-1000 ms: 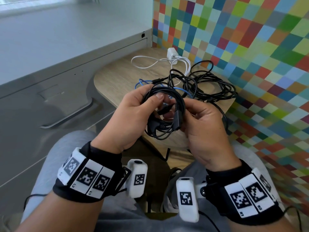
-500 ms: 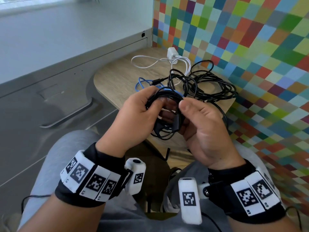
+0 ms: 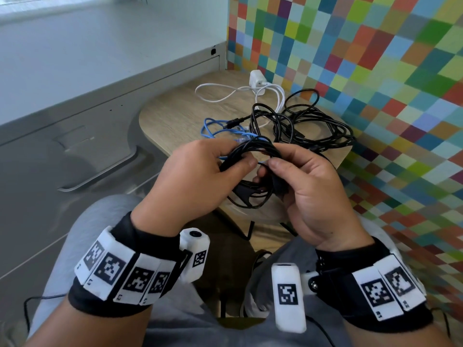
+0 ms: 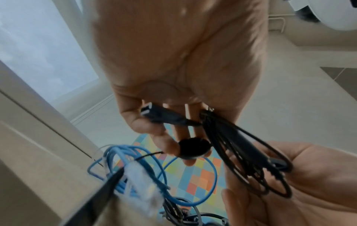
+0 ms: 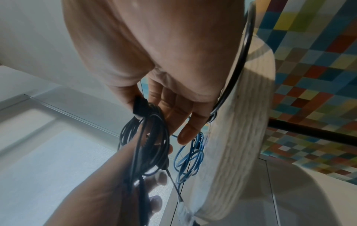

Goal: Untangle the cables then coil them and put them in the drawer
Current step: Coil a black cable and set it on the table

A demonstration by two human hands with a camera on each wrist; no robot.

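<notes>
No brand or readable word shows anywhere; the white tags on both black wrist bands [image 3: 117, 279] carry only square black-and-white codes and small marks that are too small to read.

The left hand [image 3: 198, 176] and the right hand [image 3: 308, 186] are held together in front of the body, above the near edge of the wooden surface [image 3: 175, 113]. Between them is a coiled black cable [image 3: 250, 149]. The fingers of the left hand are curled around the top of the coil, with the thumb pressing on it. The fingers of the right hand are bent also, and its thumb and index finger pinch the same coil from the other side; in the right wrist view a black plug [image 5: 139, 107] lies against the right thumb.

On the surface behind the hands lie a blue cable [image 3: 215, 126], a loose tangle of black cables [image 3: 313, 126] and a white cable [image 3: 225, 96] with its white charger [image 3: 256, 80], near the coloured checkered wall [image 3: 350, 58]. A grey drawer front [image 3: 75, 151] stands at the left, closed
</notes>
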